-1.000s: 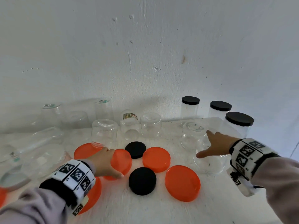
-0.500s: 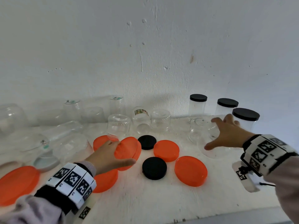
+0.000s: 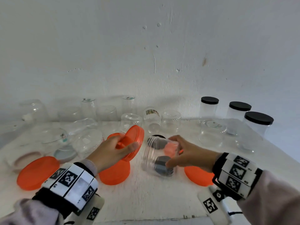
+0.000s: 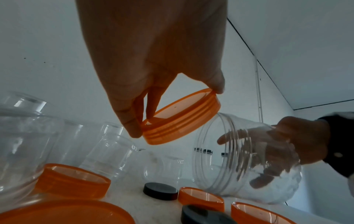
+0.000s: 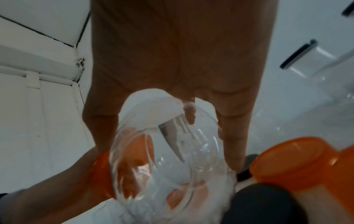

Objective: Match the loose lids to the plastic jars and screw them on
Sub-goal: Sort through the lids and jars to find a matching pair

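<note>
Since half a second ago, right hand [image 3: 186, 153] has left the far-right cluster and now grips a clear jar [image 3: 159, 157] above the counter [image 3: 146, 200], jar tilted, threaded mouth toward the left hand [image 3: 112, 151]. Left-hand grip: thumb and fingers pinch an orange lid [image 3: 132, 142] by its rim, raised and tilted, just beside the jar mouth, not on it. Loose orange lids [image 3: 38, 172] and black lids [image 4: 160, 192] lie on the counter; three black-capped jars [image 3: 259, 125] stand far right.
</note>
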Tool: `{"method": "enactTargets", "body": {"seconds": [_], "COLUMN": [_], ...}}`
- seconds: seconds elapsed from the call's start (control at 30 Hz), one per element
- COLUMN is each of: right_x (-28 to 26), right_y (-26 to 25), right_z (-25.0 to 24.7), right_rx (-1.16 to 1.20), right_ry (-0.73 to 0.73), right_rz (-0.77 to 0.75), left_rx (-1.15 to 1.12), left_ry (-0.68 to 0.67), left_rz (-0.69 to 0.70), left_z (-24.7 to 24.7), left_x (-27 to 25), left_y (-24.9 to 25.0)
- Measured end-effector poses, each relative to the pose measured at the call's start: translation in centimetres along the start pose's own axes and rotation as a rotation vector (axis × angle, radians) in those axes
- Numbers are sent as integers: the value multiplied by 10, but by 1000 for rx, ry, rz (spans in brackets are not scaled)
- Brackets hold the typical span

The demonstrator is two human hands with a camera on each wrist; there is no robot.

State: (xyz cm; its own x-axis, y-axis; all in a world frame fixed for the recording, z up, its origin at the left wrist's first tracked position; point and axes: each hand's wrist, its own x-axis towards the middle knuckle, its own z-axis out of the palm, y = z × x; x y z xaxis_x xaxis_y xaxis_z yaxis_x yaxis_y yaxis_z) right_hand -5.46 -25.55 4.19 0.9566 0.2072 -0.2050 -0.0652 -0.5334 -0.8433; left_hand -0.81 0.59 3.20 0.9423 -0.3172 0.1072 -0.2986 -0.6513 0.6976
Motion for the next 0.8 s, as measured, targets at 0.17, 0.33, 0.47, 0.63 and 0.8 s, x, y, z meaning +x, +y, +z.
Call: {"method": "enactTargets", "body": {"seconds": [0.17,0.33,0.47,0.63,0.8], "right_x": [15,28,32,33,35], "right_y": [-2,6,11,17,20], "right_z": [28,44,55,54,45], "right_rx": [-79,83,162,75,-160], "right_ry": [-28,-70,-149,-185,-212], "right_rz": [72,161,160,109,134], "left_rx": [-67,-87,-76,-46,-57], "left_ry": [32,47,45,17,-8], "left_rz": [-32,-36,-54,-43,-44], "left_z": [-4,-9,-7,-2,4], "left_x": [-10,-19,-22,-21,-21], "left_y": [2,2,0,-4,2]}}
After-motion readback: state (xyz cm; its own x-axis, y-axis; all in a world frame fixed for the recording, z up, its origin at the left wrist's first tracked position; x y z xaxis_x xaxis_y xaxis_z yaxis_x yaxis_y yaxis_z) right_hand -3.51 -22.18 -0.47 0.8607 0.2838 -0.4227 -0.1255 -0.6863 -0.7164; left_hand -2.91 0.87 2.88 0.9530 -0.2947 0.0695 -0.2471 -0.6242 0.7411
